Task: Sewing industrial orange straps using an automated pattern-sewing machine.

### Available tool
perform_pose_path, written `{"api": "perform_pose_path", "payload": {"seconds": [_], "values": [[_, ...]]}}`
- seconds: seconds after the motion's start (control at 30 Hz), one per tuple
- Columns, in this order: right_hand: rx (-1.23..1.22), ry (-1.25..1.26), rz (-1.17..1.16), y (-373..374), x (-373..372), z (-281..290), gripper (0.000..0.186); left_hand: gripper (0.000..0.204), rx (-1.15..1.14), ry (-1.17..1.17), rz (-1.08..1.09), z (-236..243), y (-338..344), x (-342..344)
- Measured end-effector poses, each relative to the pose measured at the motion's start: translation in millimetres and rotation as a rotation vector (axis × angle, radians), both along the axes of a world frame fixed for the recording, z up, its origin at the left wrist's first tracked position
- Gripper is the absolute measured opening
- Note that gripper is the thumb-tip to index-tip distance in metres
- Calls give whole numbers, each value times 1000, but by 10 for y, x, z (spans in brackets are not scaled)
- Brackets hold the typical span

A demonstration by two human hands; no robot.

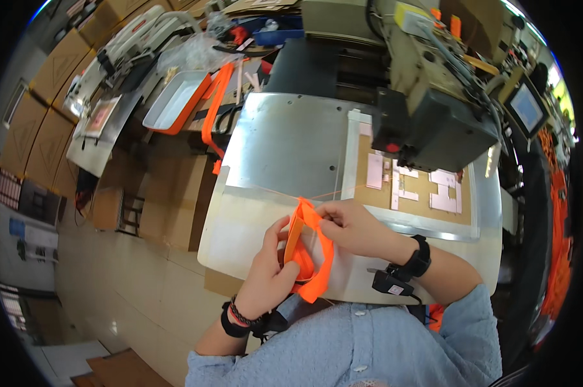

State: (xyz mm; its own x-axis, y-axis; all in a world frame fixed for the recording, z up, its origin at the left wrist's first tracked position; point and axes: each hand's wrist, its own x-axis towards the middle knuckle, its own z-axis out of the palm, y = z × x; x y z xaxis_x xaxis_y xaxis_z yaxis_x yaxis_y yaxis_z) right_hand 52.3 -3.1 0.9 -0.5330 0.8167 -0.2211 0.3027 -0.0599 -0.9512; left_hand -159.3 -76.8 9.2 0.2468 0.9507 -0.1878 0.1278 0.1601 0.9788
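Observation:
An orange fabric strap (321, 263), bent into a loop, is held up between my two hands over the near edge of the white worktable. My left hand (273, 262) closes round its left side, thumb pressed on the folded layers. With thumb and fingers pinched, my right hand (348, 222) grips the strap near its upper right end. A thin orange thread (333, 193) runs from the top of the strap toward the sewing machine head (427, 122). Some of the fingers of both hands are hidden behind the fabric.
Right of a metal plate (285, 142) lies a brown template board (375, 198) with pink-white pieces, partly under the machine head. A white-and-orange tray (178, 97), black scissors (229, 119) and an orange strip (209, 129) are at the left. A screen (527, 108) stands right.

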Motion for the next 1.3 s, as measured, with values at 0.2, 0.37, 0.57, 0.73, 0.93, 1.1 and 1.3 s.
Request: {"api": "perform_pose_path", "payload": {"seconds": [0.2,0.37,0.57,0.73,0.93,1.1,1.3], "values": [[-190,139,-123,113,72,-49,19,57,23,37,-150,-81,383,-194],[-221,252,-218,149,70,-103,24,43,-99,-141,-149,88,482,-134],[-75,177,-150,125,-11,-34,35,28,-101,-157,-51,-91,506,81],[-115,272,-157,46,-67,-58,38,24,-108,-165,115,17,526,209],[90,123,-15,16,-23,-4,40,30,-6,79,1,-42,671,76],[-101,289,-29,85,22,-60,35,31,44,174,10,-65,709,-33],[-152,210,-83,142,54,90,32,28,-332,-336,190,-154,741,1]]}}
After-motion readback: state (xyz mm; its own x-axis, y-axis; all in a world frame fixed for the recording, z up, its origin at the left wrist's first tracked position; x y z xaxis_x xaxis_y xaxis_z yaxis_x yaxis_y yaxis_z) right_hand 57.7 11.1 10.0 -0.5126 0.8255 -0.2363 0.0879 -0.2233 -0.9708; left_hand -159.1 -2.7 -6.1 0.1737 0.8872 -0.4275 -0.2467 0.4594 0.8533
